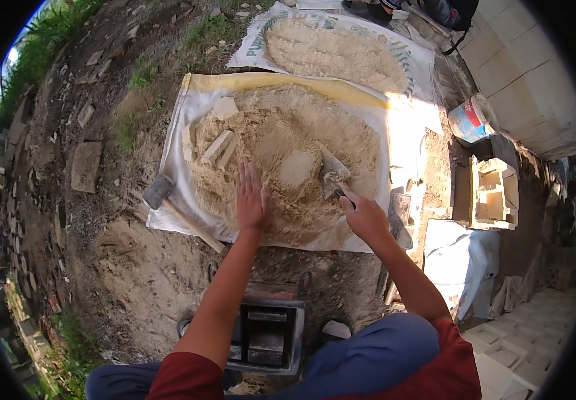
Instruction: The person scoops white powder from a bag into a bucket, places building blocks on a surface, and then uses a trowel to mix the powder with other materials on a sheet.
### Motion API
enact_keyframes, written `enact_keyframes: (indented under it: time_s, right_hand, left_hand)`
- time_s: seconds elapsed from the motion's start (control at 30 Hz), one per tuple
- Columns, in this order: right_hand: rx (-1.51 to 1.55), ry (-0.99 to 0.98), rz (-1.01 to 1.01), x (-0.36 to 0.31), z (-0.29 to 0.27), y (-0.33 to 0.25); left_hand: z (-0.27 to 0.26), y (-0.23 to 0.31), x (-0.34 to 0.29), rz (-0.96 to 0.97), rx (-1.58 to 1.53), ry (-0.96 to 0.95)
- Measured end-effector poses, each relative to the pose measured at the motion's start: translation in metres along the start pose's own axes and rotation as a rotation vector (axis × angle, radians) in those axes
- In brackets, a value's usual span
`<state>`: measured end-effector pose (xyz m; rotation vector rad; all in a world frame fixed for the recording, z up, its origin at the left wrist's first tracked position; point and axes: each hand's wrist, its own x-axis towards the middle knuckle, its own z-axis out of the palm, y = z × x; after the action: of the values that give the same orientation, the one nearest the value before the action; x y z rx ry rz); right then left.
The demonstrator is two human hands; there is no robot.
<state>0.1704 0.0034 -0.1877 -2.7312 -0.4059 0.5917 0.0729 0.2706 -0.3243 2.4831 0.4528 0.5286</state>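
Observation:
A mound of damp, tan sand-like material lies on a white woven sack in front of me. My left hand rests on the near part of the mound, its fingers stretched forward and nothing in its grasp. In my right hand is the handle of a trowel, whose sand-coated blade lies against the mound's right side. Pale blocks sit on the mound's left part. A mallet lies across the sack's left front corner, its handle pointing toward me.
Between my legs stands a dark metal mold with compartments. A second sack bears more sand farther off. At right are a bucket, a pale compartmented block and a light blue sheet. Another person's leg shows at top right.

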Motion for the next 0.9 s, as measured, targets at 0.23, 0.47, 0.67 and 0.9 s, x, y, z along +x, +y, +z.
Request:
enact_keyframes:
  time_s: [0.23,0.47,0.67,0.9]
  right_hand:
    - [0.219,0.003,-0.056,-0.003,0.036,-0.002]
    - [0.346,0.025,-0.172,0.001,0.059,-0.049]
    - [0.510,0.123,-0.244,0.013,0.081,-0.047]
    - [-0.014,0.447,-0.362,0.021,0.032,-0.014]
  left_hand:
    - [-0.002,-0.001,0.001,0.009,0.010,0.019]
    - [0.021,0.021,0.012,-0.134,-0.087,0.147]
    - [0.042,0.017,0.045,-0.222,-0.390,0.330]
    - [0.010,0.038,0.058,-0.059,-0.813,0.261]
